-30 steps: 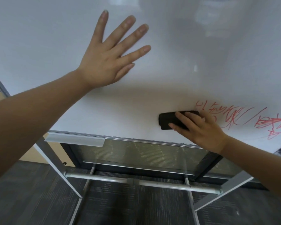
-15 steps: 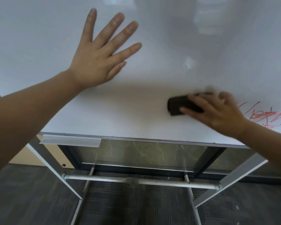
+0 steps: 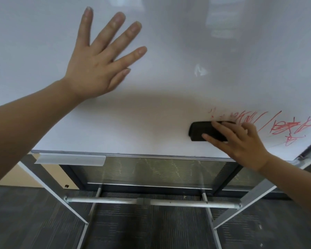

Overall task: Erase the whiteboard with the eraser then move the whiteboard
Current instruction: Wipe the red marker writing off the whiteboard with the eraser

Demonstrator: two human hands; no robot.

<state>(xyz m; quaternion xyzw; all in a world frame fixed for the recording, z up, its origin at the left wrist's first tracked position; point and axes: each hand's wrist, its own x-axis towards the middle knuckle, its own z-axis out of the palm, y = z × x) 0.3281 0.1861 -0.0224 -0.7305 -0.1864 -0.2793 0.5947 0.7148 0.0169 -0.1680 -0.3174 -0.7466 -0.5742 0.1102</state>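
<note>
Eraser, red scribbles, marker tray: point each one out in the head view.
eraser (image 3: 198,131): head view, on its bare black left end, clear of the fingers.
red scribbles (image 3: 284,129): head view, on the dense tangle right of the eraser.
marker tray (image 3: 70,159): head view, on its grey front face under the board's lower edge.

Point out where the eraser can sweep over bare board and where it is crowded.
Bare board lies between the left hand and the eraser, down to the whiteboard bottom edge. Crowded: red scribbles just right of the right hand, running to the board's right edge.
</note>
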